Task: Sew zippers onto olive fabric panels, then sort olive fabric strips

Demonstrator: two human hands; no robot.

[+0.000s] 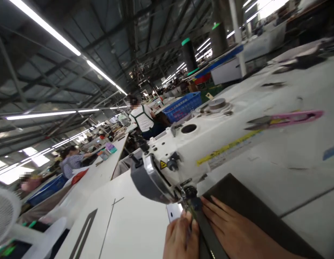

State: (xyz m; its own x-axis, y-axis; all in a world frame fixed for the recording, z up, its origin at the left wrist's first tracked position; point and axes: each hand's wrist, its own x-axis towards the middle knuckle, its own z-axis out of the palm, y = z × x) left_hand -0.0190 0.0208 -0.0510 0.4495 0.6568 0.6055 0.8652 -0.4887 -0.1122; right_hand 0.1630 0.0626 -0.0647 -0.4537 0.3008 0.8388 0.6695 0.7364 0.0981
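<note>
A white sewing machine (158, 172) with a dark grey front cover stands before me, tilted in the view. Dark olive fabric (234, 190) lies flat to the right of its needle area, and a folded strip of the fabric (210, 230) runs from the presser foot towards me. My left hand (181, 235) is closed at the strip's left edge, fingers bent and fingertips close to the foot. Stretched flat, my right hand (234, 228) presses on the fabric just right of the strip. The needle tip is hard to make out.
Pink-handled thread snips (293, 118) lie on the white surface to the right, beyond a yellow measuring tape strip (228, 147). Dark thread cones (190, 55) stand behind. A blue crate (183, 106) and a person in white (142, 118) are farther off. A white fan (6, 216) is lower left.
</note>
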